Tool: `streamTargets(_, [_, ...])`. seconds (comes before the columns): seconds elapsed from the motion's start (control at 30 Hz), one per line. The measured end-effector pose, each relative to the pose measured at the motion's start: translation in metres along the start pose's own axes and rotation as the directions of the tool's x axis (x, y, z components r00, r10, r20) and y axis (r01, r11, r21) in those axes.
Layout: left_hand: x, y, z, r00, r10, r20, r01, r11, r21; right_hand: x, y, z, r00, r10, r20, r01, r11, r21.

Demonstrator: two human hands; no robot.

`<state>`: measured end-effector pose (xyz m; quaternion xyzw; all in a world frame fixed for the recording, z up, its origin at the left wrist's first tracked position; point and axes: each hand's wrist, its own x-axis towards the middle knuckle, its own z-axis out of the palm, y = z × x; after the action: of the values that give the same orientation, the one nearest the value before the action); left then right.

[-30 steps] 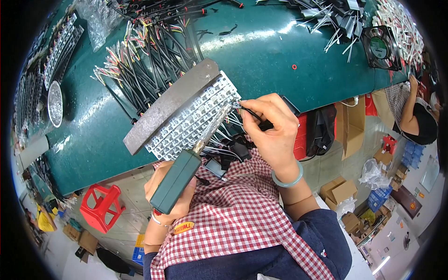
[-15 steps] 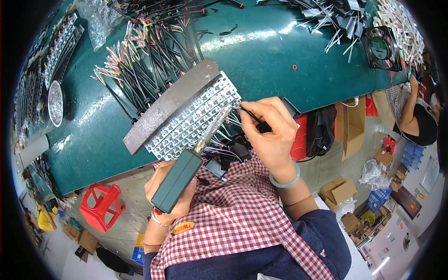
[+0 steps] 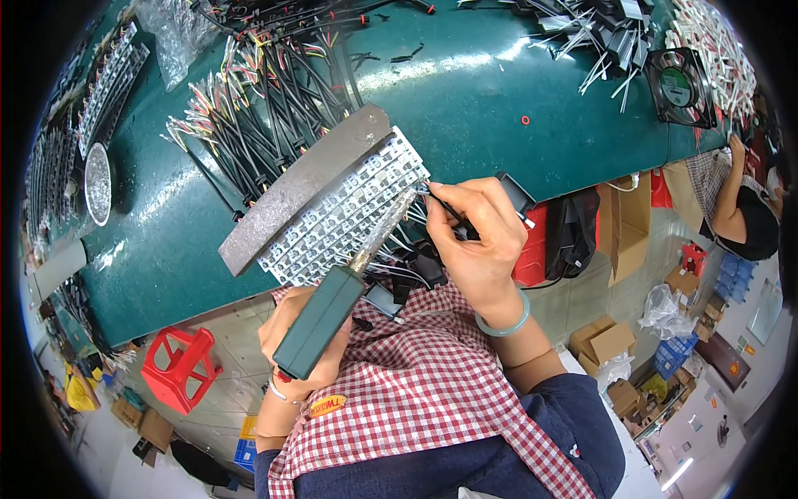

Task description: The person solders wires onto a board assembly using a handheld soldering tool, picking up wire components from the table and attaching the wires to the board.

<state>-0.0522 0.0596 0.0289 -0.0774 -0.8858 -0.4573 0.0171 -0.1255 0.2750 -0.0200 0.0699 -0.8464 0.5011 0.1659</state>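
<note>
My left hand (image 3: pixel 291 328) is wrapped round the dark green handle of a soldering iron (image 3: pixel 318 324). The iron's metal shaft slants up to the right, its tip at the right edge of a white circuit board panel (image 3: pixel 332 220). There my right hand (image 3: pixel 478 233) pinches a black cable (image 3: pixel 446 205) with its stripped wires beside the tip. Whether tip and wires touch is too small to tell. A heavy grey metal bar (image 3: pixel 307 187) lies along the panel's far edge. White-wired leads with black housings (image 3: pixel 426 264) hang from the panel's near side.
Bundled black cables with bared coloured ends (image 3: pixel 258 125) lie beyond the bar. A small oval dish (image 3: pixel 98 185) stands left on the green table (image 3: pixel 474 125). A fan (image 3: pixel 680 87) sits at the right. A red stool (image 3: pixel 179 370) stands below; another person (image 3: pixel 740 208) works far right.
My right hand has shifted very slightly down and left at the panel's edge. The soldering iron's handle has moved a touch to the right; both grips stay the same.
</note>
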Motion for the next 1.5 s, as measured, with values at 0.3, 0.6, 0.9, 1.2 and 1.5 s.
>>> streamTargets(0.3, [0.004, 0.003, -0.002, 0.999, 0.032, 0.033, -0.032, 0.999, 0.022, 0.0, 0.0, 0.001, 1.0, -0.013, -0.005, 0.013, 1.0, -0.021])
streamTargets(0.6, [-0.006, 0.003, -0.002, 0.999, -0.01, -0.047, 0.012, 1.0, 0.029, 0.002, -0.003, 0.0, 1.0, 0.006, 0.018, -0.005, 1.0, -0.029])
streamTargets(0.9, [-0.016, -0.002, -0.004, 0.997, -0.034, -0.065, 0.041, 0.993, 0.109, 0.002, -0.005, -0.003, 0.992, 0.115, 0.042, -0.115, 0.993, -0.004])
streamTargets(1.2, [-0.014, 0.0, -0.005, 0.999, -0.028, -0.025, 0.029, 0.999, 0.044, 0.005, -0.005, -0.006, 0.973, 0.217, 0.071, -0.222, 0.973, 0.065])
streamTargets(1.5, [-0.008, 0.0, -0.002, 1.0, -0.005, -0.031, 0.006, 1.0, 0.025, 0.008, -0.004, -0.007, 0.973, 0.205, 0.106, -0.21, 0.977, 0.041])
